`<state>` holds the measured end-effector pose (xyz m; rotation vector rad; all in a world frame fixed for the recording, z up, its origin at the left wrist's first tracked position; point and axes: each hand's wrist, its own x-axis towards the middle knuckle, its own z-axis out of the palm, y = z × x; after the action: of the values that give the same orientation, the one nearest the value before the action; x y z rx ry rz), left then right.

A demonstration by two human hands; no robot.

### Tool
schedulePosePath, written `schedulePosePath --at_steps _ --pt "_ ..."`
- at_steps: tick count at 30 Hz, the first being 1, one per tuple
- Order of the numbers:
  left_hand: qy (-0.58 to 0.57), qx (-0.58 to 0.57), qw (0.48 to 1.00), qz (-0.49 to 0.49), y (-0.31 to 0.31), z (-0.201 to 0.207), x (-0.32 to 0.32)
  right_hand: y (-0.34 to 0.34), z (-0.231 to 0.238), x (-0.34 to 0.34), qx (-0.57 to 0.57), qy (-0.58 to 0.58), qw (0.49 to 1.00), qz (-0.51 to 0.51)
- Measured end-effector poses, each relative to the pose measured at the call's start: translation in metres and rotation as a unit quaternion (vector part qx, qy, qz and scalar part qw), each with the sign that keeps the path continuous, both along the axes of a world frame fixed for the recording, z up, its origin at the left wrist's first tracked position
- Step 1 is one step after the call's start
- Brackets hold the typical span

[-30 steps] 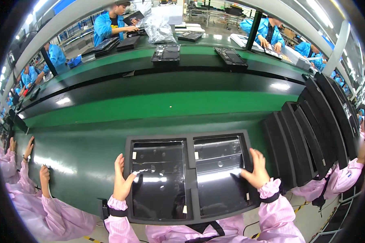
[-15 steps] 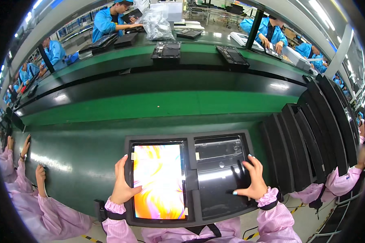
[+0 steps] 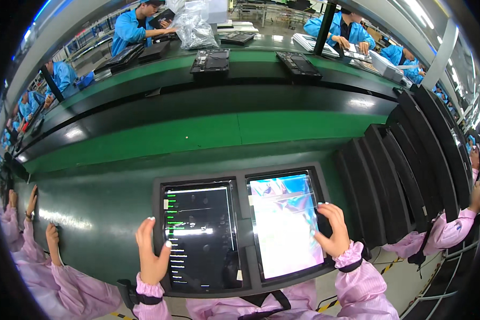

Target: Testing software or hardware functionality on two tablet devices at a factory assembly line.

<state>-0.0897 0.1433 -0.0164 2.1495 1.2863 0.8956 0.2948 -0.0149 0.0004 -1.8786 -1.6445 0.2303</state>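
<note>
Your left hand [image 3: 152,255] rests open on the left edge of the dark tray [image 3: 240,277], thumb touching the left tablet [image 3: 201,234], whose dark screen shows a list. Your right hand [image 3: 333,230], fingers spread, lies on the right tablet's [image 3: 285,224] right edge; that screen is lit pale. Both tablets sit side by side in the tray on the green belt [image 3: 90,213]. Hands well apart.

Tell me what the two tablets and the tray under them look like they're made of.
Tablets, left and right: glossy glass fronts, likely, since they mirror glare and the left shows smudges. Tray: dull dark grey, probably moulded plastic; it hardly reflects.
</note>
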Motion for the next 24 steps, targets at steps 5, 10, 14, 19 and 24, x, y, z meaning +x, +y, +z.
schedulePosePath --at_steps 5,10,14,19,24 --pt "0.024 -0.024 0.999 -0.008 -0.023 -0.007 -0.011 -0.010 0.005 -0.019 -0.097 -0.064 0.988 0.103" --pt "0.016 -0.011 1.000 -0.013 -0.020 -0.001 -0.006 0.001 -0.004 -0.007 0.014 -0.066 0.996 -0.050" --pt "-0.009 -0.038 0.999 0.018 -0.020 -0.001 -0.010 -0.001 0.000 -0.016 0.046 -0.012 0.996 -0.073" --pt "0.076 0.033 0.996 0.025 -0.023 -0.005 -0.008 -0.003 0.021 -0.031 0.042 0.050 0.997 -0.027" --pt "0.139 0.082 0.986 0.029 -0.026 0.000 -0.006 0.005 0.003 -0.031 0.079 0.054 0.995 -0.008"
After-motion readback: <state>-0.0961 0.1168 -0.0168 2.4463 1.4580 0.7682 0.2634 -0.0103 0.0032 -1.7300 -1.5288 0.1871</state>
